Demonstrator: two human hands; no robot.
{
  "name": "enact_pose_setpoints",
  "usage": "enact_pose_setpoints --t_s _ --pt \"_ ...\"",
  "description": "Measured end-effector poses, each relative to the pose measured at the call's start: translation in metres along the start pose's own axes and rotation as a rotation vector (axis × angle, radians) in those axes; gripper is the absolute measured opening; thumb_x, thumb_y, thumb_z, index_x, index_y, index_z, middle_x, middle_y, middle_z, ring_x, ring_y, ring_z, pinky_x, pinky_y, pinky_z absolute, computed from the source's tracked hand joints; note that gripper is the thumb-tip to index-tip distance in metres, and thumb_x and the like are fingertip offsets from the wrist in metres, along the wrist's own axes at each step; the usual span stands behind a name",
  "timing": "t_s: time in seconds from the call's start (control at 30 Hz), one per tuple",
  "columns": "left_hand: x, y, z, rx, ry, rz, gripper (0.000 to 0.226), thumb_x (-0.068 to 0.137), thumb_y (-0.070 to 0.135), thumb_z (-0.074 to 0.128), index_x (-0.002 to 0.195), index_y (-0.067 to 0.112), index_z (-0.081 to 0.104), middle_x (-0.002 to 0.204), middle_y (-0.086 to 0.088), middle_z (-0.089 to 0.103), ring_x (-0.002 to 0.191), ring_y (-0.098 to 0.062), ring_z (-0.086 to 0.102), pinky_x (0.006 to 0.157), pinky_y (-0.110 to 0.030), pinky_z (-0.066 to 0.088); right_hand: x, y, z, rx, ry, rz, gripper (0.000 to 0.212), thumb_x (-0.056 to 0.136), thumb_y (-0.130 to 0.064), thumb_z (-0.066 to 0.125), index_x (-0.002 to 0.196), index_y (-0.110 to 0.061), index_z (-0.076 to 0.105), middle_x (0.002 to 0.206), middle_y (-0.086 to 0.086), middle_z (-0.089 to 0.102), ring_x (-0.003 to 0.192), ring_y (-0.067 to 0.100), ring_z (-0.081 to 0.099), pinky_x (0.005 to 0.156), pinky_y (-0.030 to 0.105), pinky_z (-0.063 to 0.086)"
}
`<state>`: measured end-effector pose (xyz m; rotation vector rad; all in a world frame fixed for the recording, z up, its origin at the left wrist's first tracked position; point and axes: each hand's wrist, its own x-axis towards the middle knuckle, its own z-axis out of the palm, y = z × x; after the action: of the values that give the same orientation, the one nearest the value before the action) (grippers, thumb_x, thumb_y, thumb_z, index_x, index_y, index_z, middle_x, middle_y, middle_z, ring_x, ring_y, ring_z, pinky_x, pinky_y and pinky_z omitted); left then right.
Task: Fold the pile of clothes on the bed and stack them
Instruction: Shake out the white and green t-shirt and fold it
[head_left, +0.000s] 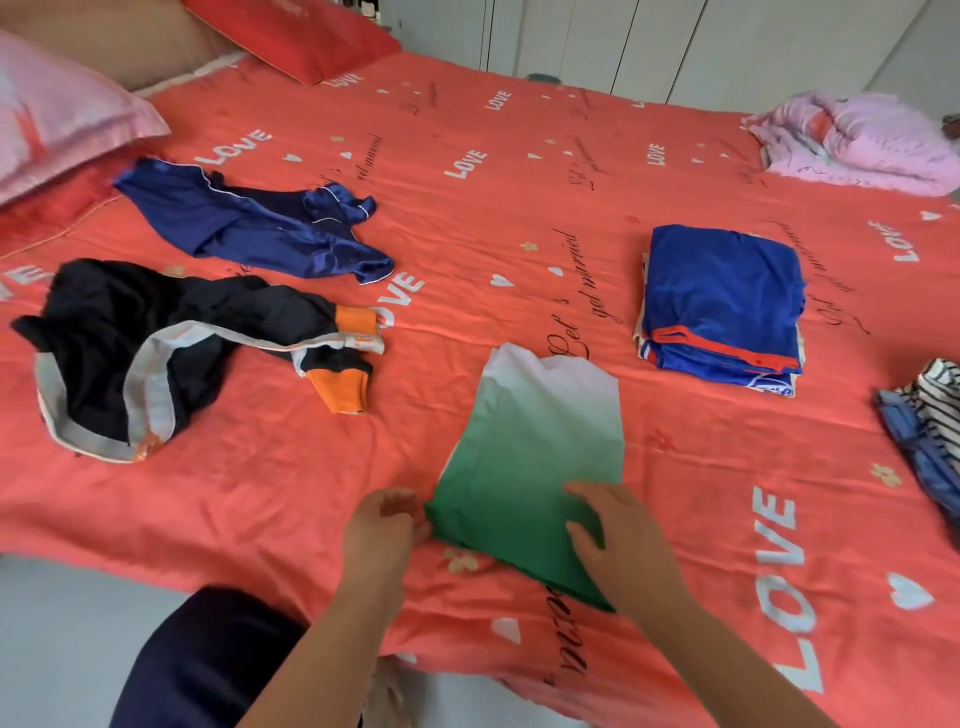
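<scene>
Right hand (618, 540) spread flat, fingers straight, pressing the dark near end of a green-to-white gradient fabric top (535, 457), already narrowed to a long panel on the coral printed bedspread (519, 218). Left hand (384, 525) at the panel's near left corner, fingers curled toward the hem; pinching it or merely touching, impossible to tell.

Well apart, to the far right: a squared stack of folded royal-blue garments with red trim (722, 306). Unfolded at left: a crumpled black jacket with grey bands and orange cuffs (156, 353) and, beyond it, a rumpled navy satin piece with white piping (249, 223). Bunched at the right edge, striped and blue cloth (930, 426).

Judged mid-fold: sides apparently turned in, crosswise fold not yet made. Next move, in all likelihood: near hem taken at both corners, carried up to the white end, edges matched, crease smoothed, then across to the blue stack. Roughly halfway through the task, going by the bed.
</scene>
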<state>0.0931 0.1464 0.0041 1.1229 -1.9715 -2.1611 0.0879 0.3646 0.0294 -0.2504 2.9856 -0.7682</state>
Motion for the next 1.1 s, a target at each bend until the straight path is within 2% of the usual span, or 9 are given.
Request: enact_pose_setpoints --t_s 0.1,0.17,0.23,0.33,0.43,0.5,0.6,0.77,1.1 --pt "-0.009 0.004 0.000 0.326 0.071 0.304 0.024 0.087 0.001 0.050 0.107 0.008 0.062 0.111 -0.012 0.062 0.103 -0.027 0.058 0.093 -0.034 0.044 -0.008 0.001 0.008 -0.042 0.029 0.004 0.039 0.074 -0.024 0.057 0.110 -0.012 0.067 0.107 0.009 0.065 0.098 0.029 0.062 0.092 0.030 0.042" --pt "-0.018 0.011 0.008 0.512 -0.066 0.586 0.036 0.089 0.024 0.053 0.122 0.009 0.058 0.118 -0.008 0.058 0.110 -0.022 0.051 0.096 -0.027 0.037 -0.012 0.000 0.015 -0.079 0.006 0.005 0.044 0.079 -0.035 0.051 0.116 -0.015 0.065 0.119 0.010 0.061 0.111 0.031 0.057 0.101 0.036 0.038" --pt "-0.019 0.015 0.022 0.774 -0.205 0.722 0.060 0.082 0.049 0.039 0.130 0.016 0.053 0.131 -0.008 0.049 0.120 -0.023 0.043 0.103 -0.029 0.031 -0.019 -0.001 0.021 -0.082 -0.092 0.013 0.065 0.081 -0.053 0.030 0.129 -0.019 0.055 0.136 0.007 0.049 0.128 0.026 0.043 0.111 0.030 0.022" --pt "-0.006 0.020 0.039 1.041 -0.300 0.655 0.065 0.083 0.059 0.037 0.142 0.032 0.035 0.149 -0.010 0.025 0.134 -0.028 0.027 0.112 -0.031 0.020 -0.026 0.000 0.020 0.021 -0.089 0.076 0.067 0.080 -0.058 0.028 0.129 -0.022 0.055 0.138 0.002 0.046 0.129 0.018 0.040 0.107 0.016 0.017" --pt "0.014 0.034 0.050 1.056 -0.392 0.565 0.065 0.088 0.053 0.051 0.145 0.035 0.024 0.153 -0.014 0.011 0.141 -0.028 0.016 0.115 -0.030 0.016 -0.012 0.006 0.011 0.105 0.059 0.171 0.041 0.091 -0.034 0.052 0.129 -0.019 0.054 0.138 0.005 0.044 0.129 0.018 0.040 0.105 0.013 0.017" --pt "0.026 0.044 0.056 1.097 -0.436 0.551 0.072 0.085 0.057 0.051 0.146 0.036 0.019 0.154 -0.015 0.006 0.143 -0.026 0.010 0.115 -0.031 0.015 0.005 0.012 0.009 0.140 0.108 0.239 0.043 0.091 -0.024 0.056 0.133 -0.017 0.049 0.143 0.011 0.037 0.133 0.022 0.034 0.108 0.018 0.017" --pt "0.041 0.047 0.066 1.079 -0.482 0.474 0.081 0.082 0.062 0.053 0.147 0.037 0.012 0.152 -0.014 0.012 0.141 -0.026 0.018 0.113 -0.030 0.019 0.028 0.014 0.010 0.152 0.102 0.327 0.049 0.092 -0.027 0.054 0.139 -0.019 0.041 0.146 0.015 0.028 0.136 0.024 0.027 0.109 0.021 0.018" --pt "0.048 0.044 0.076 1.141 -0.487 0.513 0.073 0.092 0.042 0.050 0.149 0.023 0.008 0.151 -0.013 0.019 0.137 -0.026 0.027 0.108 -0.025 0.023 0.054 0.010 0.014 0.092 -0.015 0.356 0.052 0.095 -0.026 0.047 0.144 -0.016 0.029 0.145 0.016 0.023 0.134 0.027 0.030 0.108 0.023 0.022" --pt "0.006 0.066 0.081 0.962 -0.472 0.597 0.067 0.089 0.027 0.057 0.147 0.016 0.025 0.140 -0.015 0.039 0.127 -0.026 0.039 0.102 -0.025 0.029 0.035 0.000 -0.051 -0.023 0.045 0.269 0.044 0.087 -0.006 0.044 0.131 -0.011 0.043 0.130 0.014 0.036 0.105 0.031 0.054 0.087 0.030 0.040"
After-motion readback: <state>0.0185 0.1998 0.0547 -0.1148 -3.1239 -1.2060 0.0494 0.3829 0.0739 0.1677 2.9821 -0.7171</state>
